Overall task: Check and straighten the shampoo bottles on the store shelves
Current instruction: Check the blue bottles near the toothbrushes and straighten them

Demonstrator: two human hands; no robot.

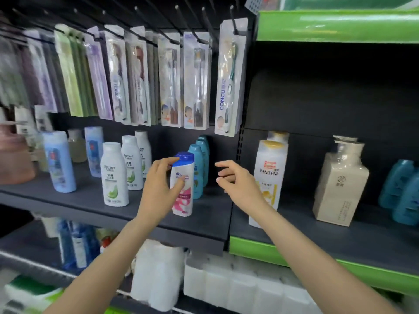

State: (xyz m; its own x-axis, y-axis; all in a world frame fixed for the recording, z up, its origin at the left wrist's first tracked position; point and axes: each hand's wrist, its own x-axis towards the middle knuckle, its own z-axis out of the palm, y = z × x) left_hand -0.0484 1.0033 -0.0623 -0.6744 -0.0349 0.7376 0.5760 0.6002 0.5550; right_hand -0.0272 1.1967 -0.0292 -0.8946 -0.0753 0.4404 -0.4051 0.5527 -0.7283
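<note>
Left hand (158,189) grips the blue-capped white shampoo bottle (182,184), thumb on its front label, fingers at the cap; the bottle stands upright near the front edge of the dark shelf (204,225). Right hand (235,184) is free, fingers loosely curled, holding nothing, just right of that bottle and in front of the Pantene bottles (271,168).

Largest down: green-edged shelf (272,250) on the right carries the Pantene pair, a beige square bottle (340,186), teal bottles (401,191) at the far right. Packaged toothbrushes (229,80) hang on pegs above. On the dark shelf: white Rocien bottles (114,175), light blue bottles (59,162), a row of teal bottles (200,159) right behind the held one.
</note>
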